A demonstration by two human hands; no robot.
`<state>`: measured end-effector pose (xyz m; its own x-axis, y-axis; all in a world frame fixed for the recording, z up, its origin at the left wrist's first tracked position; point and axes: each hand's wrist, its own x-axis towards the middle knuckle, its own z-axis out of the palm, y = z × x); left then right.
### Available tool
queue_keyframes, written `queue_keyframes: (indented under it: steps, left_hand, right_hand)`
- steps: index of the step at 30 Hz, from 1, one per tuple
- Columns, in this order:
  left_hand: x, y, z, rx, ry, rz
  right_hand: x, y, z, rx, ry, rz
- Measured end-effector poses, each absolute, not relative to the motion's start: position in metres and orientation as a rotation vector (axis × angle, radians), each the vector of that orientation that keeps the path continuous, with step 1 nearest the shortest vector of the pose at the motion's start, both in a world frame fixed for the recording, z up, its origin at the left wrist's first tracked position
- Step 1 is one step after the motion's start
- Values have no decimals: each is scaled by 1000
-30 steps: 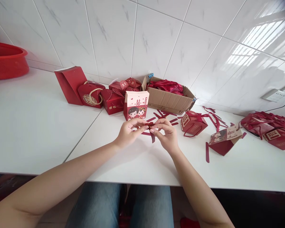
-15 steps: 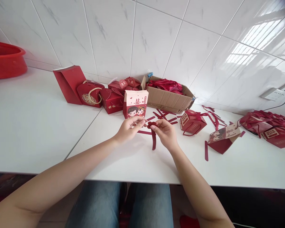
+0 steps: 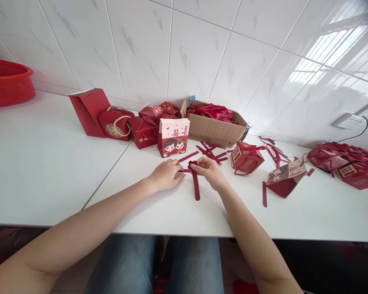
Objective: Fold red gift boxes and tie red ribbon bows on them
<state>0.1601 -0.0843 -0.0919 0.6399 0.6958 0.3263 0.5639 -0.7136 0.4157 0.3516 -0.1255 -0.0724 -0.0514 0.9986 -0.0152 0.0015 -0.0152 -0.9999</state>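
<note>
My right hand (image 3: 210,172) pinches a dark red piece with a scalloped, flower-like head, from which a long strip (image 3: 196,188) hangs down towards me. Just to the left, my left hand (image 3: 167,175) is down at the table with thumb and fingers around the near end of another red strip (image 3: 187,170), lying crosswise behind the held piece. More loose dark red strips (image 3: 213,153) lie in a jumble beyond my hands. A pink and red gift box (image 3: 174,139) with two cartoon figures stands behind my left hand.
Several red gift boxes (image 3: 144,132) stand along the tiled wall. A cardboard box (image 3: 216,130) holds red ribbons. Rightward are a ribboned box (image 3: 248,159), a tilted open box (image 3: 286,179) and a pile of boxes (image 3: 360,175). A red basket (image 3: 10,87) sits far left.
My left hand has moved down from beside the flower-headed piece to the strip on the table. My right hand keeps its pinch, and the hanging strip shows more of its length.
</note>
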Motion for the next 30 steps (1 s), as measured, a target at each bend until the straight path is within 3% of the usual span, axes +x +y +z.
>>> queue_keyframes:
  steps: [5,12,22,30]
  left_hand:
    - [164,-77,-98,2550,870,805]
    - [144,-37,-66,2076,1369,1764]
    - [150,6,-39,1674,1022,1532]
    - [146,-54,-38,1724,722,1564]
  right_hand:
    - [349,-118,-84,-1142,-1199,1215]
    - [343,-102,-100,-1151,-1167,1082]
    - [364,-88,-104,-1113,-1127,837]
    - [358,-121,-68,-843,-1289,826]
